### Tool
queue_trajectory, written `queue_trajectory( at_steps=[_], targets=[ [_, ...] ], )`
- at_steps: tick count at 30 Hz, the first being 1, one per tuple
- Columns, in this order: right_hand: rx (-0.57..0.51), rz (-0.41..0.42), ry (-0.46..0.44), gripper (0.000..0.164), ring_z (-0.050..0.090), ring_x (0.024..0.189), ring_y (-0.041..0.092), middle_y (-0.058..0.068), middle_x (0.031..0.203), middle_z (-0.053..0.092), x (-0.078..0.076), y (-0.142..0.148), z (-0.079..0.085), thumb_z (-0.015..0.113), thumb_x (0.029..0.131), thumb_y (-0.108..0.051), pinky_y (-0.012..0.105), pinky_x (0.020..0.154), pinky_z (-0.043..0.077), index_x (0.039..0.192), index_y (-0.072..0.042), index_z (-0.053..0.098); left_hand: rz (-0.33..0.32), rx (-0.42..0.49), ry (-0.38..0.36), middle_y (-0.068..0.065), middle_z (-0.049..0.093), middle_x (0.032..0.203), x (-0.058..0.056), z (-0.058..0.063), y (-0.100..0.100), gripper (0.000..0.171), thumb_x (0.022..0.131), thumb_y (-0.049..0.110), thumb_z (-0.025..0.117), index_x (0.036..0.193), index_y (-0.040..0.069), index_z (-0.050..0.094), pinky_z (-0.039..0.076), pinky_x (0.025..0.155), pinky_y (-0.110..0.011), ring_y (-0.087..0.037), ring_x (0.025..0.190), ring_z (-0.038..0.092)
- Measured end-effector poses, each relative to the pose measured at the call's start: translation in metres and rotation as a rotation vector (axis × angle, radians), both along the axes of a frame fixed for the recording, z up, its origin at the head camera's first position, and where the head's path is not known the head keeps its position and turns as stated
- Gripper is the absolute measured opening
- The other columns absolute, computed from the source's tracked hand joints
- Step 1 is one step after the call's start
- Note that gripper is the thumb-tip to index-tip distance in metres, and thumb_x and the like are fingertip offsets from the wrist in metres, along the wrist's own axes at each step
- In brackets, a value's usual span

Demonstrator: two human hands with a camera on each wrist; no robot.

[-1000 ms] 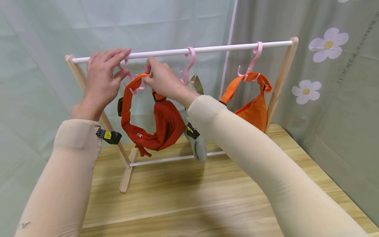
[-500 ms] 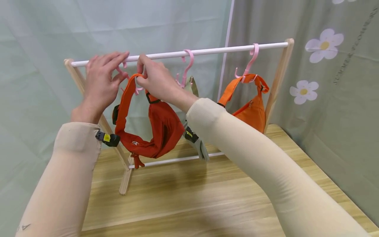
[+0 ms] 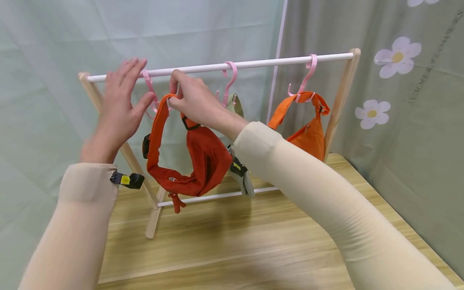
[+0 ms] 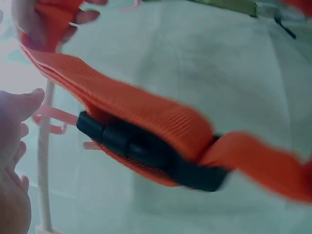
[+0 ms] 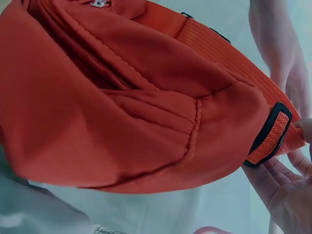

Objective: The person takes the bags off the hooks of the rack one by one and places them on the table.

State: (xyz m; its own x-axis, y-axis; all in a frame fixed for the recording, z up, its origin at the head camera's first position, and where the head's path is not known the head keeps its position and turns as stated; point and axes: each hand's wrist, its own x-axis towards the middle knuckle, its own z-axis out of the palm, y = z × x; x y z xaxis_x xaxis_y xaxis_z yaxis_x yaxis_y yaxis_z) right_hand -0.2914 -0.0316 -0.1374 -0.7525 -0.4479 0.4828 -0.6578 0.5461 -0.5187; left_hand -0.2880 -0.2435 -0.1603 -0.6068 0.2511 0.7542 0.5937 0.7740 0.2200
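Note:
My right hand [image 3: 195, 96] pinches the orange strap [image 3: 156, 129] of a red-orange waist bag [image 3: 214, 165], which hangs below it in a loop. A black side-release buckle [image 4: 146, 148] on the strap shows in the left wrist view. In the right wrist view, the fingers are at the strap beside a black slider [image 5: 273, 134]. My left hand [image 3: 117, 104] is held with fingers straight and thumb apart, just left of a pink hook [image 3: 149, 82] on the rod. That hook's lower end is partly hidden behind the strap and right hand.
A wooden rack with a white top rod [image 3: 268, 63] stands on a wood-grain table [image 3: 232, 245]. A grey-green bag [image 3: 245, 183] hangs from the middle pink hook [image 3: 232, 82], partly behind my right arm. An orange bag [image 3: 311, 139] hangs from the right hook [image 3: 310, 74].
The strap has come up off the left hook in my right hand, and the bag has swung. My left hand has let go of the hook and rod and drawn back left, its fingers straightening.

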Motion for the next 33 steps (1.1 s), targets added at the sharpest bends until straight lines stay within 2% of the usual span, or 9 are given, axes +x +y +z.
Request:
queue_trajectory(
  at_steps=[6,11,14,18,22,25,28,31,33],
  targets=[
    [0.009,0.000,-0.013,0.009,0.051,0.072,0.017,0.005,0.087,0.055,0.000,0.002,0.003,0.056,0.103,-0.011,0.024,0.061,0.039,0.109,-0.012,0.050,-0.091,0.159,0.027,-0.008,0.036,0.164,0.022,-0.038,-0.011,0.065,0.103,0.010,0.065,0.161,0.022,0.041,0.021,0.125,-0.047,-0.022,0.150,0.030],
    [0.006,-0.006,-0.017,0.008,0.050,0.072,0.017,0.005,0.087,0.055,0.001,0.002,0.004,0.056,0.103,-0.011,0.024,0.061,0.038,0.108,-0.012,0.049,-0.123,0.227,-0.063,-0.016,0.038,0.160,0.029,-0.069,-0.021,0.059,0.107,0.020,0.059,0.163,0.021,0.038,0.020,0.122,-0.060,-0.035,0.146,0.033],
    [-0.001,-0.003,-0.017,0.008,0.049,0.071,0.017,0.006,0.086,0.055,0.001,0.003,0.004,0.056,0.103,-0.011,0.024,0.060,0.038,0.108,-0.012,0.050,-0.137,0.266,-0.178,-0.018,0.040,0.157,0.033,-0.088,-0.026,0.058,0.111,0.025,0.051,0.165,0.024,0.031,0.026,0.121,-0.046,-0.038,0.141,0.037],
    [-0.016,-0.008,-0.013,0.007,0.048,0.070,0.017,0.007,0.085,0.055,0.000,0.006,0.002,0.056,0.104,-0.010,0.024,0.059,0.037,0.108,-0.011,0.050,-0.208,0.275,-0.435,-0.023,0.040,0.155,0.039,-0.115,-0.036,0.062,0.114,0.027,0.041,0.169,0.026,0.012,0.035,0.103,-0.012,-0.043,0.138,0.041],
    [-0.035,-0.019,-0.002,0.008,0.049,0.070,0.017,0.006,0.084,0.054,-0.002,0.009,0.000,0.056,0.103,-0.010,0.024,0.059,0.037,0.107,-0.012,0.050,-0.303,0.257,-0.694,-0.026,0.034,0.159,0.042,-0.140,-0.050,0.071,0.113,0.023,0.046,0.169,0.019,0.001,0.040,0.094,-0.007,-0.048,0.142,0.037],
    [-0.047,-0.022,-0.001,0.008,0.049,0.069,0.017,0.006,0.083,0.053,-0.004,0.012,-0.002,0.056,0.103,-0.010,0.024,0.059,0.037,0.107,-0.012,0.050,-0.353,0.302,-0.807,-0.022,0.036,0.161,0.042,-0.153,-0.057,0.080,0.109,0.017,0.055,0.168,0.011,0.001,0.044,0.095,-0.010,-0.043,0.146,0.038],
    [-0.055,-0.025,-0.007,0.007,0.048,0.068,0.017,0.006,0.081,0.052,-0.005,0.014,-0.003,0.055,0.103,-0.009,0.024,0.059,0.037,0.107,-0.012,0.050,-0.406,0.394,-0.812,-0.005,0.052,0.150,0.040,-0.160,-0.057,0.079,0.106,0.009,0.060,0.166,0.002,0.009,0.048,0.094,-0.013,-0.019,0.139,0.051],
    [-0.062,-0.005,-0.013,0.006,0.051,0.067,0.018,0.008,0.080,0.053,-0.008,0.019,-0.005,0.055,0.103,-0.009,0.025,0.060,0.039,0.106,-0.011,0.050,-0.463,0.482,-0.747,0.013,0.062,0.132,0.038,-0.161,-0.056,0.065,0.104,0.002,0.060,0.161,0.000,0.028,0.052,0.092,-0.015,0.004,0.120,0.059],
    [-0.061,0.026,-0.036,0.005,0.058,0.066,0.020,0.009,0.081,0.054,-0.010,0.023,-0.006,0.054,0.104,-0.008,0.026,0.060,0.044,0.105,-0.011,0.050,-0.499,0.530,-0.713,0.012,0.066,0.128,0.038,-0.159,-0.056,0.054,0.104,-0.001,0.059,0.155,0.001,0.041,0.054,0.090,-0.017,0.001,0.115,0.064]
  ],
)
